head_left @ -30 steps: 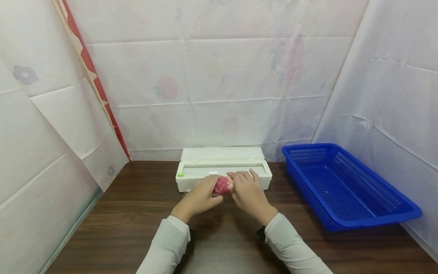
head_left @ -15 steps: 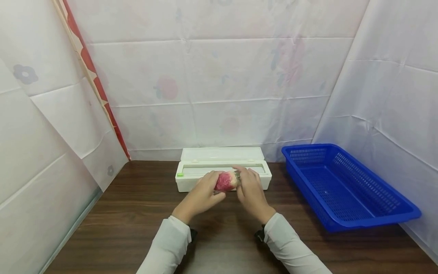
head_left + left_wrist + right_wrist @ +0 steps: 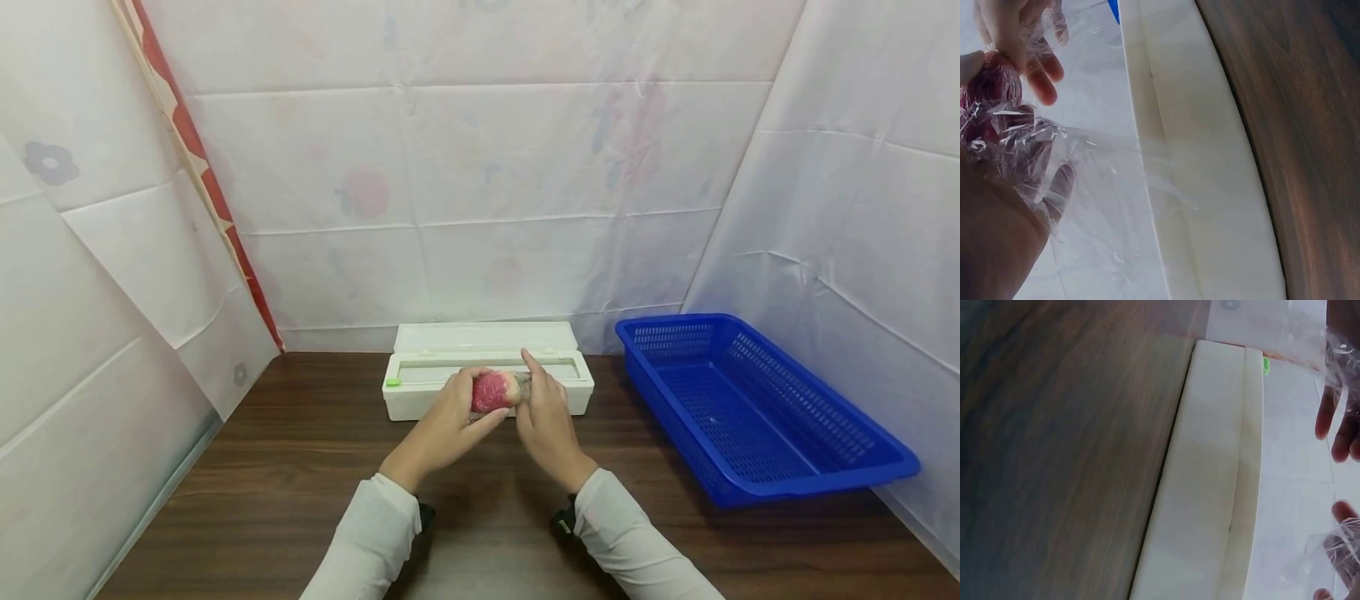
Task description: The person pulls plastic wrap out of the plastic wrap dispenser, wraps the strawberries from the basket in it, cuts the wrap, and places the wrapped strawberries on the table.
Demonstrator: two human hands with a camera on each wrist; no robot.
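My left hand (image 3: 446,421) grips a round red-and-cream fruit (image 3: 491,392), its thumb beneath and its fingers over the top. Clear cling film (image 3: 1029,137) wraps the fruit and bunches around both hands' fingers. At the cream end, my right hand (image 3: 549,425) holds the gathered film, with the index finger pointing up. Both hands are in the air in front of a white cling film box (image 3: 420,405), whose lid (image 3: 487,336) is raised. The left wrist view shows a thin sheet of film trailing toward the box; the fruit's exact kind is hard to tell under the wrap.
A blue perforated basket (image 3: 750,490) stands to the right on the dark wood table (image 3: 300,500). White printed sheets (image 3: 480,208) close off the back and both sides. A green slider (image 3: 393,382) sits at the box's left end.
The right hand has shifted from over the fruit to its right end, and its index finger has lifted. More of the cream end shows, and the left hand keeps its hold.
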